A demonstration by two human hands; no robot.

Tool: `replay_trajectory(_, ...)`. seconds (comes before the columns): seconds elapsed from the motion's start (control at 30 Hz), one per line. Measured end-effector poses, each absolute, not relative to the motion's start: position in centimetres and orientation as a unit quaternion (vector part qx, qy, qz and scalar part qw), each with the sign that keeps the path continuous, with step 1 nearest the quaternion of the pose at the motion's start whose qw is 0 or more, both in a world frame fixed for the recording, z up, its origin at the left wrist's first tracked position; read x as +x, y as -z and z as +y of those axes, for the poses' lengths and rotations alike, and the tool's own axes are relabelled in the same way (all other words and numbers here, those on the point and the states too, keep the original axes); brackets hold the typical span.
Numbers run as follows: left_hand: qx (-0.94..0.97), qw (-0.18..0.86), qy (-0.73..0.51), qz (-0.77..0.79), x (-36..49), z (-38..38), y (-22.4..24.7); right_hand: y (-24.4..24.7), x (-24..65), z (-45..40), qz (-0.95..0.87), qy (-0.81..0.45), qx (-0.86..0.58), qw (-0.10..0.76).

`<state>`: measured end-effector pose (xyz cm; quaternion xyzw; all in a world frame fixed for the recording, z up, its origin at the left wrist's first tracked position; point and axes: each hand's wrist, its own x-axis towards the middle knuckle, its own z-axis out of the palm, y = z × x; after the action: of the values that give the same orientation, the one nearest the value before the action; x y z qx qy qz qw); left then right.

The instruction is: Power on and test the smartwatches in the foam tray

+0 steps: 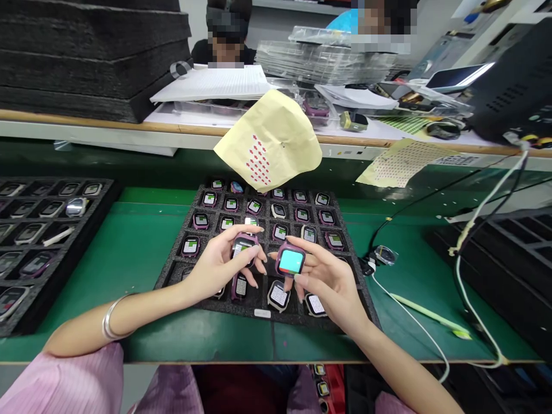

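My left hand (233, 253) is closed around a purple smartwatch (242, 247), its thumb lying across the screen. Between the fingers and thumb of my right hand (323, 270) is a second purple smartwatch (291, 261), whose screen glows cyan with a red and green strip at the bottom. Both watches are held above a black foam tray (263, 296) with rows of compartments. Purple and pale watches with lit screens lie in many of them, among them a white watch (279, 295) near the front edge. My hands and forearms hide part of the tray.
Another foam tray (97, 213) of watches lies at left. A charging cable (409, 313), a small round device (385, 255) and a green pen (431, 315) are at right. Yellow sticker sheets (297, 138) hang from the shelf (194, 129), which bears black foam blocks (95, 63) and papers. People sit beyond.
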<state>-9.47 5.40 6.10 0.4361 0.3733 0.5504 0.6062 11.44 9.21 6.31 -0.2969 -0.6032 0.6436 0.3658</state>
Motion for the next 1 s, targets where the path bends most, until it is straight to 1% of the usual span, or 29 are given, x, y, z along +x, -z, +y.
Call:
replay_trajectory(0.27, 0.435, 0.630, -0.552, 0.330, -9.6, 5.1, -6.3, -6.6, 11.1, 8.9, -0.619, -0.612, -0.335, 0.359)
replay_trajectory(0.43, 0.430, 0.621, -0.549, 0.357, -9.5, 5.3, -5.7, -6.2, 11.7, 9.2, -0.651, -0.594, -0.330, 0.338)
replay_trajectory(0.53, 0.432, 0.616, -0.545, 0.371, -9.5, 5.2, -5.4, -5.5, 12.1, 10.0, -0.679, -0.578, -0.329, 0.310)
replay_trajectory(0.63, 0.441, 0.619, -0.536, 0.367, -9.6, 5.1, -5.1, -4.5, 12.4, 11.6, -0.750, -0.490, -0.357, 0.264)
replay_trajectory(0.7, 0.450, 0.624, -0.526, 0.363, -9.7, 5.3, -4.7, -3.7, 12.5, 12.9, -0.810, -0.395, -0.370, 0.227)
replay_trajectory(0.77, 0.479, 0.622, -0.497, 0.370, -9.8, 6.0, -4.0, -3.0, 12.5, 14.0, -0.865, -0.304, -0.351, 0.192)
replay_trajectory(0.83, 0.560, 0.569, -0.452, 0.398, -10.0, 7.1, -3.1, -2.5, 12.6, 14.8, -0.902, -0.239, -0.320, 0.163)
replay_trajectory(0.93, 0.724, 0.392, -0.351, 0.446, -10.5, 9.2, -2.0, -2.5, 13.1, 15.2, -0.930, -0.181, -0.297, 0.118)
replay_trajectory(1.0, 0.793, 0.291, -0.271, 0.462, -10.8, 10.2, -1.6, -3.0, 13.7, 15.0, -0.939, -0.144, -0.298, 0.092)
